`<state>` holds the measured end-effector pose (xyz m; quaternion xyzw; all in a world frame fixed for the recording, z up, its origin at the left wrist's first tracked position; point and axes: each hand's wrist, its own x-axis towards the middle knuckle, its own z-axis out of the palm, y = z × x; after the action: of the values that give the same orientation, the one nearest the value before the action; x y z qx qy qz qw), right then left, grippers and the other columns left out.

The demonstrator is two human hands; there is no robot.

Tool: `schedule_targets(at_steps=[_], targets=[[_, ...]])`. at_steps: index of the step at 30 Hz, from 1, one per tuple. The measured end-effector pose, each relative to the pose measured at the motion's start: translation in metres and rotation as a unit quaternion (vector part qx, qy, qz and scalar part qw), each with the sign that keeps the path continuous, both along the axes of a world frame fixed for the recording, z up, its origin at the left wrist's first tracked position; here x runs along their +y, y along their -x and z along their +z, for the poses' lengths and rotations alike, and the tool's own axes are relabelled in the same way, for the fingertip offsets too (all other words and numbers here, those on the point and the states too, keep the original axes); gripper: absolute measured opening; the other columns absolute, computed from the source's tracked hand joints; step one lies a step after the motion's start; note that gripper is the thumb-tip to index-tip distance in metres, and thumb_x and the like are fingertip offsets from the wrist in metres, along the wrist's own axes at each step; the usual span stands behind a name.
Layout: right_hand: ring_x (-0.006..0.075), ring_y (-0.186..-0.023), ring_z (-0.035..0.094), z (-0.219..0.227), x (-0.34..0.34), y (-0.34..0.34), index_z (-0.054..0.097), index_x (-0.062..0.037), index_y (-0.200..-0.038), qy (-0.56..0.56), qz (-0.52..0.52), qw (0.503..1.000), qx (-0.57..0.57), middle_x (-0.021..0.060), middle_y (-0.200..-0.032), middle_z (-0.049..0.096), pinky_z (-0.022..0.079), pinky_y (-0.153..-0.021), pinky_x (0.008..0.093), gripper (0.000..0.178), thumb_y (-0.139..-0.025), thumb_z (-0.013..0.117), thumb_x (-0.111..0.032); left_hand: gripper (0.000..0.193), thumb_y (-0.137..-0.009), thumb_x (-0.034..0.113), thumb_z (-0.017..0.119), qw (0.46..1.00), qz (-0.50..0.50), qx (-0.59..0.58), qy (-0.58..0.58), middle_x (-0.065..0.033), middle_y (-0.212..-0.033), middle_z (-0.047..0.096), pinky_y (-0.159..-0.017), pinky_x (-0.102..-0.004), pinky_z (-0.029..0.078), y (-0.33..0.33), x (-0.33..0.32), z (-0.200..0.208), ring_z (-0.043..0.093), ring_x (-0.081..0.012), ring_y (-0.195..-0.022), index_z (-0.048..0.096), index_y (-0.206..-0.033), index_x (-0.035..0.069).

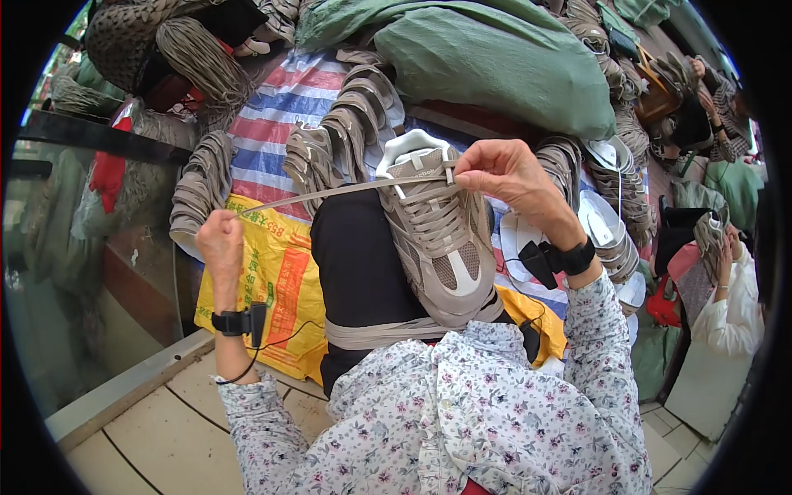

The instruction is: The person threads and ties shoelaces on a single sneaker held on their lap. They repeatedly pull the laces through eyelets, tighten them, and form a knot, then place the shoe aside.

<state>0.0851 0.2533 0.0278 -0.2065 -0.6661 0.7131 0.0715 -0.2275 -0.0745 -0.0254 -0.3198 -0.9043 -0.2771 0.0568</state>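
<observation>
A grey-beige sneaker with white trim rests on my dark-trousered thigh, its toe toward me. Its laces criss-cross up the front to the tongue. A flat beige shoelace runs taut from the shoe's top out to the left. My left hand is closed on the far end of that lace, well away from the shoe. Beside the shoe's collar, my right hand pinches the lace near the top eyelets; its fingertips partly hide the exact grip. A bundle of loose laces lies across my lap.
Rows of similar sneakers stand on a striped sheet ahead. A yellow printed sack lies under my left side. Large green sacks fill the back. A glass panel stands at left; other people work at far right.
</observation>
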Motion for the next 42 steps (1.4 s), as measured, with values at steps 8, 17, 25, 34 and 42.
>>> schedule_targets(at_steps=[8, 17, 25, 34, 42], targets=[[0.0068, -0.082, 0.06, -0.004, 0.003, 0.012, 0.071, -0.0024, -0.099, -0.043, -0.004, 0.999, 0.01, 0.0003, -0.089, 0.069, 0.048, -0.075, 0.0229, 0.016, -0.089, 0.072, -0.015, 0.012, -0.078, 0.008, 0.06, 0.993, 0.09, 0.074, 0.033, -0.0129, -0.06, 0.058, -0.058, -0.0362, 0.048, 0.043, -0.08, -0.001, 0.059, -0.0246, -0.054, 0.068, -0.083, 0.001], [0.0231, -0.067, 0.067, -0.009, -0.036, 0.03, 0.066, -0.0011, -0.093, -0.605, 0.051, 0.794, 0.031, 0.0105, -0.072, 0.067, 0.048, -0.06, 0.0324, 0.016, -0.077, 0.067, -0.002, 0.017, -0.089, 0.014, 0.061, 0.987, 0.108, -0.032, -0.114, -0.001, -0.062, 0.058, -0.048, -0.0267, 0.039, 0.063, -0.064, 0.038, 0.05, -0.0102, -0.052, 0.066, -0.094, -0.001], [0.0267, -0.071, 0.066, -0.004, -0.048, 0.03, 0.059, -0.0038, -0.089, -0.659, 0.047, 0.748, 0.06, 0.0084, -0.067, 0.06, 0.045, -0.06, 0.0377, 0.02, -0.071, 0.066, -0.001, 0.016, -0.096, 0.015, 0.062, 0.814, 0.021, -0.371, -0.446, -0.0017, -0.09, 0.068, -0.053, -0.0123, 0.041, 0.079, -0.033, 0.082, 0.054, -0.0007, -0.065, 0.066, -0.103, 0.001], [0.0318, -0.067, 0.068, -0.015, -0.046, 0.045, 0.057, -0.0019, -0.084, -0.724, 0.072, 0.684, -0.058, 0.016, -0.068, 0.064, 0.05, -0.059, 0.042, 0.015, -0.072, 0.066, -0.002, 0.04, -0.091, -0.005, 0.057, 0.585, -0.136, -0.575, -0.556, -0.0242, -0.127, 0.055, -0.082, -0.0226, 0.059, 0.065, 0.011, 0.162, 0.067, -0.0203, -0.1, 0.043, -0.128, -0.013], [0.0329, -0.07, 0.066, -0.011, -0.06, 0.036, 0.058, 0.0009, -0.088, -0.434, -0.045, 0.898, 0.064, 0.0197, -0.074, 0.065, 0.052, -0.064, 0.0385, 0.005, -0.085, 0.059, -0.001, 0.028, -0.093, -0.002, 0.055, 0.646, -0.269, -0.512, -0.498, -0.0115, -0.096, 0.051, -0.073, -0.0198, 0.051, -0.058, 0.003, 0.232, 0.055, -0.0124, -0.08, 0.051, -0.118, -0.013]])
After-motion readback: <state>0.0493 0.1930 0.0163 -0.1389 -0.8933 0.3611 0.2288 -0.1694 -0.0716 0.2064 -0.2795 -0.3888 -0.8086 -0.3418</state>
